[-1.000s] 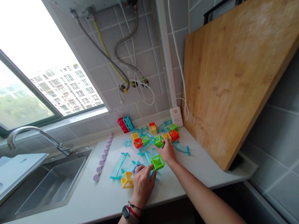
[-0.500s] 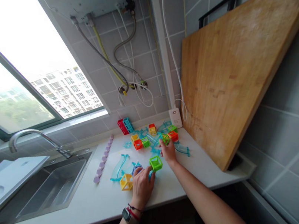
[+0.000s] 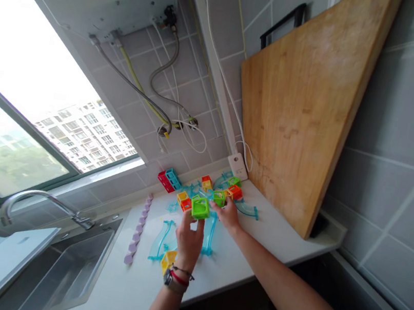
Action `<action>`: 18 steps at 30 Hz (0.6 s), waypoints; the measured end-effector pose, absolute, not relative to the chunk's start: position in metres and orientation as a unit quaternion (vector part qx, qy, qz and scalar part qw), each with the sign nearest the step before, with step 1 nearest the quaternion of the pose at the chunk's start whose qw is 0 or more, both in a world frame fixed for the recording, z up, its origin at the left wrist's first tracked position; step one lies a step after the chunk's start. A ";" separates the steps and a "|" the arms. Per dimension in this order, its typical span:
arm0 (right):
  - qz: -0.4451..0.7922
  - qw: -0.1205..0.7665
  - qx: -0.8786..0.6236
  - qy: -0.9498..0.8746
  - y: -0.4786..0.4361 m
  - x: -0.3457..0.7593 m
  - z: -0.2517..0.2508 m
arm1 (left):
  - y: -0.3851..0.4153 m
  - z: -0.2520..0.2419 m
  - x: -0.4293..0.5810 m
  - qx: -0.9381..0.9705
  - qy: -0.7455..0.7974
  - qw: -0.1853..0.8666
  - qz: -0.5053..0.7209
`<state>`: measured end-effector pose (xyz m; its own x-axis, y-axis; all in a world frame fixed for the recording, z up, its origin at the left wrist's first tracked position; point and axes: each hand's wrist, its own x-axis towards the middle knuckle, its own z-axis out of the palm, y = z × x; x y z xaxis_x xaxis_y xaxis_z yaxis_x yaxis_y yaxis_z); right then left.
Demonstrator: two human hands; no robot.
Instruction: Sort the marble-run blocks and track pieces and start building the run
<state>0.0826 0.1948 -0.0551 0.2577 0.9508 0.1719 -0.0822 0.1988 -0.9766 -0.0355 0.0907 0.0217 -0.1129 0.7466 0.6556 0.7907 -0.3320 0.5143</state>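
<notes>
My left hand [image 3: 190, 238] pinches a bright green open-frame cube block [image 3: 200, 209], raised above the counter. Just right of it, my right hand [image 3: 229, 215] has thumb and fingers closed about a second green block [image 3: 219, 197] among the clustered pieces. An orange-red block [image 3: 235, 192] lies beyond the right fingers. Partly hidden behind the left hand's block are a red block [image 3: 186, 204] and a yellow one [image 3: 182, 196]. Below the left wrist sits a yellow frame block [image 3: 167, 261]. Clear teal track pieces [image 3: 162, 241] lie around both hands.
A row of lilac pieces [image 3: 138, 230] runs beside the sink [image 3: 73, 270] with its faucet [image 3: 49, 196]. Red and blue blocks [image 3: 169, 180] stand near the wall. A wooden board [image 3: 302, 112] leans at the right, near a white socket box [image 3: 238, 166].
My left hand has moved up and away from me with the green cube, nearer the cluster. My right hand has shifted slightly, its fingers still around a green block. The camera view has shifted a little.
</notes>
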 end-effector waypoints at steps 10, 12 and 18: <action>0.356 0.627 -0.488 -0.491 0.200 0.084 -0.059 | 0.185 0.026 -0.034 -0.666 -0.570 -0.136 -0.463; 0.337 0.630 -0.494 -0.496 0.199 0.086 -0.057 | 0.188 0.022 -0.037 -0.661 -0.575 -0.143 -0.460; 0.315 0.656 -0.494 -0.476 0.196 0.087 -0.052 | 0.187 0.011 -0.039 -0.648 -0.592 -0.148 -0.457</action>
<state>0.0865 0.1961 -0.0516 0.3489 0.8834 0.3129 0.0556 0.3138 -0.9479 -0.0391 0.1868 0.0106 -0.1175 0.9016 0.4164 0.6314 -0.2558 0.7320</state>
